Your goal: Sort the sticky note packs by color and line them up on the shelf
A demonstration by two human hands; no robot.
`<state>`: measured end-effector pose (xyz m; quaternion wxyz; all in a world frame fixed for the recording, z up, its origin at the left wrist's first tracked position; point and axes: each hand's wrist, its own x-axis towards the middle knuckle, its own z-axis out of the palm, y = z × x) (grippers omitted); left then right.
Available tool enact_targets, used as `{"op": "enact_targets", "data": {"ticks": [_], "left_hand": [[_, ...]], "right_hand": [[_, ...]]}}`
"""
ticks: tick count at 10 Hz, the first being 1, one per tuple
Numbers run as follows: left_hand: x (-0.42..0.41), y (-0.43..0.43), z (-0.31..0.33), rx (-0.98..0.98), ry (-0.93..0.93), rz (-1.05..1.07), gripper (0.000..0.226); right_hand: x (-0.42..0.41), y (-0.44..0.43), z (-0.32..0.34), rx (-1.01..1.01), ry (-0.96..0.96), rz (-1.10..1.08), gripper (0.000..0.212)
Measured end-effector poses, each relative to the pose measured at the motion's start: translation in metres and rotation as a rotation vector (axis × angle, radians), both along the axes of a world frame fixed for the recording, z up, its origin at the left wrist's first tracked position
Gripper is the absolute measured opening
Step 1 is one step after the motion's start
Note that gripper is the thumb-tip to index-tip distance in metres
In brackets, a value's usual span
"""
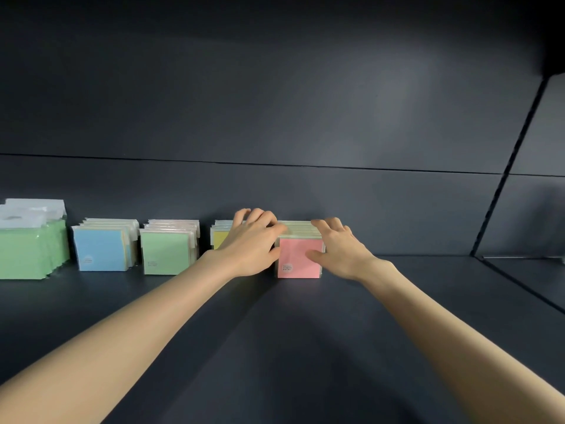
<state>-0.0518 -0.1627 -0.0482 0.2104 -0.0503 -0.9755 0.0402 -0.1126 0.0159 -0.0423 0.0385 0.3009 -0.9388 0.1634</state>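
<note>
Along the shelf (305, 332) back edge stand green (30, 249), blue (101, 249), green (166, 252) and yellow (220, 237) stacks. Left hand (249, 243) and right hand (342, 249) each grip the pink stack (298, 255), squaring it; sorting seems nearly finished.

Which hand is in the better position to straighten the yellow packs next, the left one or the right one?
Probably the left hand. It already lies over the yellow packs, beside the pink packs. The right hand rests on the far side of the pink packs and would have to cross them.
</note>
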Motion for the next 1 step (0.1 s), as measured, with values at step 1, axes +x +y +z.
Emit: {"op": "enact_targets", "data": {"ticks": [1], "left_hand": [[-0.0008,0.0006,0.0024,0.001,0.007,0.021,0.041]], "right_hand": [[0.0002,0.0017,0.0028,-0.007,0.032,-0.001,0.061]]}}
